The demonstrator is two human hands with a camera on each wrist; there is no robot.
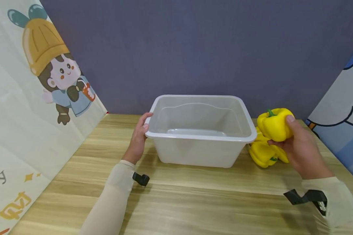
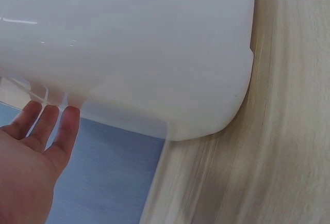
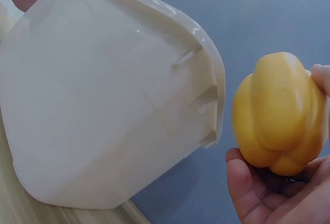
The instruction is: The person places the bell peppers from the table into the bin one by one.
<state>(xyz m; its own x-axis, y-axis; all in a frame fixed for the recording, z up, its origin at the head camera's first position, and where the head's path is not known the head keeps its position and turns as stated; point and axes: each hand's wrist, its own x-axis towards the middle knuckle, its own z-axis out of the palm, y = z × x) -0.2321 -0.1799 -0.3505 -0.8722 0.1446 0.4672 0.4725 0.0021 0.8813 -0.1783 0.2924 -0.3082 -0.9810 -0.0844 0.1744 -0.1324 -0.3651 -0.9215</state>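
Observation:
A white plastic bin [image 1: 194,151] stands upright on the wooden table, with no contents showing in the head view. My left hand [image 1: 136,140] holds its left rim; in the left wrist view the fingertips [image 2: 71,114] press under the rim. To the right of the bin, my right hand [image 1: 304,156] grips a yellow bell pepper [image 1: 276,125] with a green stem, held between thumb and fingers. The right wrist view shows the same pepper [image 3: 281,110] beside the bin's rim. More yellow bell peppers [image 1: 261,155] lie beneath it on the table, partly hidden.
The wooden table [image 1: 176,202] stretches in front of the bin. A dark blue-grey panel [image 1: 194,49] rises behind it. Printed cloths stand at both sides, the left one [image 1: 26,130] with a cartoon figure. Both sleeves carry black wrist mounts.

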